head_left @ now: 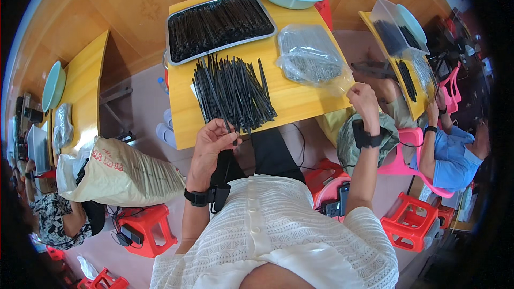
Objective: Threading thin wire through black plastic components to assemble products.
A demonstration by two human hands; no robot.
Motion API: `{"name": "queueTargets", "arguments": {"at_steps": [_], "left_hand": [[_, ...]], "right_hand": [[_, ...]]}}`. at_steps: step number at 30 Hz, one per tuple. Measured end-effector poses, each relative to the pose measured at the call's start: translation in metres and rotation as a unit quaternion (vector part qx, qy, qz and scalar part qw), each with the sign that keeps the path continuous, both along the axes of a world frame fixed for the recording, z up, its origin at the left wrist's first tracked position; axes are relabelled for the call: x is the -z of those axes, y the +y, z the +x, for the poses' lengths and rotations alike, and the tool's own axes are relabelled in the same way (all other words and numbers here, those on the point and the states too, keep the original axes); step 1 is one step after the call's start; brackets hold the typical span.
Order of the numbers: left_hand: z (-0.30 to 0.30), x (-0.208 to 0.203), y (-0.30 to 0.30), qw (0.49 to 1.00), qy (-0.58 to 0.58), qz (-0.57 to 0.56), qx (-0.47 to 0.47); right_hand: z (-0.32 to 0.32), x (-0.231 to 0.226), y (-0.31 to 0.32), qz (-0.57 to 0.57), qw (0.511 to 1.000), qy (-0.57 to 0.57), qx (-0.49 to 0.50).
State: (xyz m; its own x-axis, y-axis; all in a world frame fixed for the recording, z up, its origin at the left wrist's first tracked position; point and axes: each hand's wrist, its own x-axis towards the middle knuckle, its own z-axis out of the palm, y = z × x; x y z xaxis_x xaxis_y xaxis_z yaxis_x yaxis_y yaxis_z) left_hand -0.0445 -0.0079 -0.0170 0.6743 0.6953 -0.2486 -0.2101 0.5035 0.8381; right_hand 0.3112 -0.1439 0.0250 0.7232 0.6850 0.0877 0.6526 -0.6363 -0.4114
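My left hand (pixel 214 138) is at the near edge of the yellow table (pixel 305 104), its fingers closed on a thin black stick (pixel 229 127). Just beyond it lies a loose pile of similar black sticks (pixel 233 88). My right hand (pixel 364 100) is at the table's right corner with its fingers pinched together, beside the loose end of a clear plastic bag (pixel 310 56). Whatever the right fingers hold is too small to make out. Thin greyish pieces fill the bag. Behind the pile, a metal tray (pixel 179 60) holds many black sticks.
A pale green basin (pixel 289 0) stands at the table's far edge. Left of me, a large woven sack (pixel 134 174) rests by a red stool (pixel 147 230). A person in blue (pixel 455 155) sits at a right-hand table, another person (pixel 59 219) at far left.
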Motion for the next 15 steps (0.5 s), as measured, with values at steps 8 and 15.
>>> {"name": "queueTargets", "arguments": {"at_steps": [8, 15], "left_hand": [[0.001, -0.012, -0.005, 0.999, 0.023, 0.013, -0.018], [0.016, -0.027, -0.01, 0.996, -0.058, 0.013, 0.064]], "right_hand": [[-0.008, -0.019, -0.052, 0.177, 0.958, 0.223, -0.01], [-0.08, 0.012, -0.004, 0.278, 0.801, 0.521, -0.102]]}}
